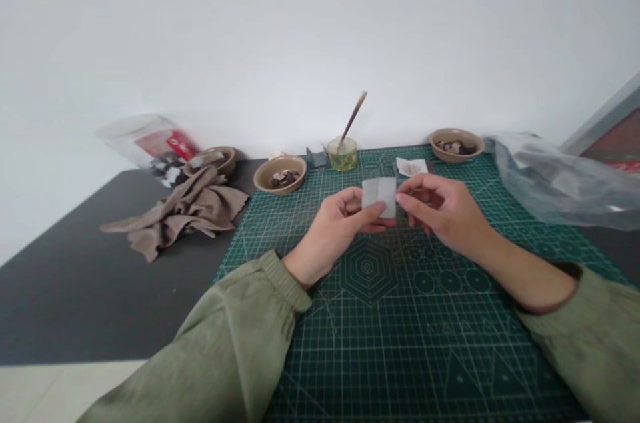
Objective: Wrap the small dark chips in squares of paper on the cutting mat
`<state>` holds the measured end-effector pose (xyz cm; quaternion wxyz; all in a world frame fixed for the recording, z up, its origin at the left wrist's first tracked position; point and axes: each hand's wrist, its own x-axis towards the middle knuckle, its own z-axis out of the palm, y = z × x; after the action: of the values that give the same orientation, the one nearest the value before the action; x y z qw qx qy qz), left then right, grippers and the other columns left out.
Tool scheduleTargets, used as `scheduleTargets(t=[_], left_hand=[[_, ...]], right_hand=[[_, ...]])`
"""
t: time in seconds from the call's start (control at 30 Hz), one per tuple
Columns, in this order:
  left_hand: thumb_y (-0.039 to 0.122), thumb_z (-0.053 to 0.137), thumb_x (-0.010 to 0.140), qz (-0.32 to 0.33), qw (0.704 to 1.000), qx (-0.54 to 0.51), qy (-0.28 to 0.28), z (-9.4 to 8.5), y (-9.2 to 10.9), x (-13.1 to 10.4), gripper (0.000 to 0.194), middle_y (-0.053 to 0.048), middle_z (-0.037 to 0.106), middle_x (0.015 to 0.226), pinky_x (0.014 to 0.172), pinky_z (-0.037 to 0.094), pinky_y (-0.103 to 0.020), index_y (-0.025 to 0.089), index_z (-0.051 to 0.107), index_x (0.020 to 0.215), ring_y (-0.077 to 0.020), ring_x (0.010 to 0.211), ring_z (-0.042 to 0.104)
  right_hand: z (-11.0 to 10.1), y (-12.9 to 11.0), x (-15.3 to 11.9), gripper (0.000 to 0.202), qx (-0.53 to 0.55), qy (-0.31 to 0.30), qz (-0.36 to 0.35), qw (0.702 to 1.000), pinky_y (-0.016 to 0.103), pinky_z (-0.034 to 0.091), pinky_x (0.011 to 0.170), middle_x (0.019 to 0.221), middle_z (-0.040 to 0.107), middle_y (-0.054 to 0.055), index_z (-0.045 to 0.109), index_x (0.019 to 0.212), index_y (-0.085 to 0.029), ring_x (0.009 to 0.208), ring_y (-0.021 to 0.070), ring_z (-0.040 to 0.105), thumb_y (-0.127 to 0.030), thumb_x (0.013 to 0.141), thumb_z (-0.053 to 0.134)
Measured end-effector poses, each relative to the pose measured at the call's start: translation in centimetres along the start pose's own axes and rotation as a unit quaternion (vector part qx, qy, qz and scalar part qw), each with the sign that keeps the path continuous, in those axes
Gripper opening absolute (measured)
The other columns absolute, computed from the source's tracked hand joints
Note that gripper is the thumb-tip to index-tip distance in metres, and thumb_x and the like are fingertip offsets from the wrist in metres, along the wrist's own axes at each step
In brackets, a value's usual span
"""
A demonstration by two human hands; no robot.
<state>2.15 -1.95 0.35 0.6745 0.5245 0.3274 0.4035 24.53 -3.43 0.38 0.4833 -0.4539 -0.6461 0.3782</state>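
Left hand [336, 228] holds pale sheet [379, 190] (thumb across), right hand [447, 211] alongside

Head-worn view — forward, down

dark table [75, 290] | on it: green gridded mat [360, 363], brown cloth [183, 213]

Pale grey, perhaps white, sheet [379, 190]; green mat [380, 350], white-gridded; brown cloth [193, 208].
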Motion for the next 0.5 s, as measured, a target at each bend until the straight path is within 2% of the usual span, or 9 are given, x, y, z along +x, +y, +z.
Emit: scheduleTargets(t=[0.13, 0.27, 0.37, 0.5], left_hand=[[0.041, 0.092, 0.091, -0.023, 0.999, 0.024, -0.016, 0.2, 0.3, -0.5, 0.039, -0.013, 0.082, 0.120, 0.078, 0.064, -0.029, 0.016, 0.076, 0.117, -0.0227, 0.097, 0.082], [0.047, 0.092, 0.089, -0.017, 0.997, 0.067, -0.027, -0.1, 0.3, -0.5, 0.038, -0.010, 0.081, 0.112, 0.069, 0.060, -0.025, 0.017, 0.079, 0.109, -0.0213, 0.097, 0.078], [0.051, 0.092, 0.087, -0.006, 0.997, 0.071, -0.037, -0.4, 0.2, -0.4, 0.039, -0.009, 0.080, 0.105, 0.068, 0.056, -0.024, 0.017, 0.081, 0.103, -0.0183, 0.091, 0.072], [0.049, 0.093, 0.088, -0.005, 0.997, 0.062, -0.055, -0.6, 0.2, -0.3, 0.039, -0.008, 0.079, 0.103, 0.069, 0.052, -0.024, 0.016, 0.082, 0.106, -0.0158, 0.087, 0.068]], right_hand=[[0.1, -0.4, -0.1, 0.030, 0.011, -0.012, -0.006, 1.000, 0.027, 0.041, 0.043, 0.064, 0.069, -0.001, 0.076, 0.098, -0.021, 0.046, 0.0124, 0.055, -0.050, 0.095, 0.085], [0.2, -1.0, -0.2, 0.036, 0.015, -0.010, 0.005, 1.000, 0.027, 0.037, 0.041, 0.058, 0.065, -0.003, 0.074, 0.085, -0.021, 0.044, 0.0118, 0.052, -0.053, 0.090, 0.090], [0.1, -1.4, -0.1, 0.039, 0.034, -0.009, 0.015, 0.999, 0.026, 0.035, 0.040, 0.056, 0.064, -0.003, 0.074, 0.083, -0.021, 0.043, 0.0114, 0.051, -0.055, 0.088, 0.092], [0.0, -1.4, 0.0, 0.039, 0.051, -0.008, 0.022, 0.998, 0.026, 0.038, 0.042, 0.058, 0.064, -0.003, 0.076, 0.084, -0.020, 0.045, 0.0121, 0.055, -0.055, 0.085, 0.093]])
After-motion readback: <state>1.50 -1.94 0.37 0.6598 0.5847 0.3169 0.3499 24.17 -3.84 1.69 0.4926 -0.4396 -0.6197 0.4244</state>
